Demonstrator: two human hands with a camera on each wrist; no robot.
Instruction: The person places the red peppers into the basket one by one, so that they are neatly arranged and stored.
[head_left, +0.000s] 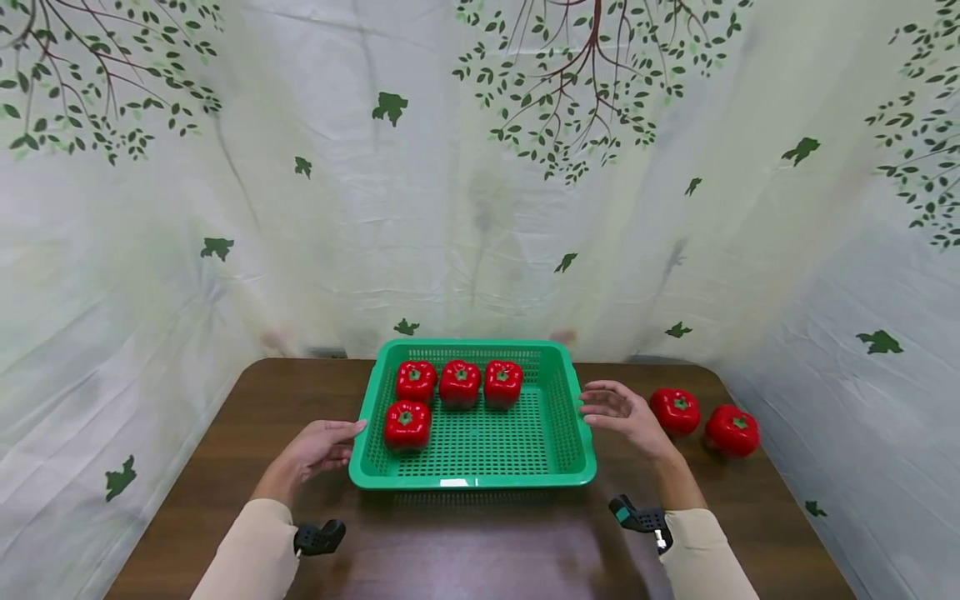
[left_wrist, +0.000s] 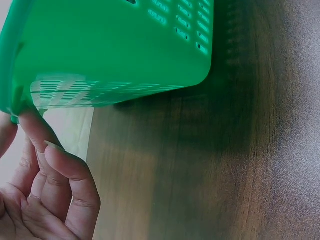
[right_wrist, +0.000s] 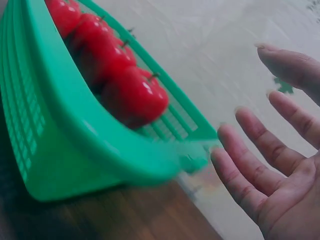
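A green plastic basket (head_left: 487, 482) stands on the table with several red bell peppers (head_left: 407, 426) grouped toward its left and back. At the basket's left rim, my left hand (head_left: 324, 446) pinches the edge between thumb and fingers; in the left wrist view the index finger (left_wrist: 40, 127) sits under the rim. My right hand (head_left: 618, 410) is beside the right rim with its fingers spread and nothing in them. The right wrist view shows those fingertips close to the basket's rim (right_wrist: 95, 135), and I cannot tell whether they touch it.
Two more red peppers, one nearer (head_left: 675, 412) and one farther right (head_left: 732, 431), lie on the brown table (head_left: 480, 550) to the right of my right hand. A pale curtain (head_left: 480, 208) with leaf prints hangs behind the table and along its sides.
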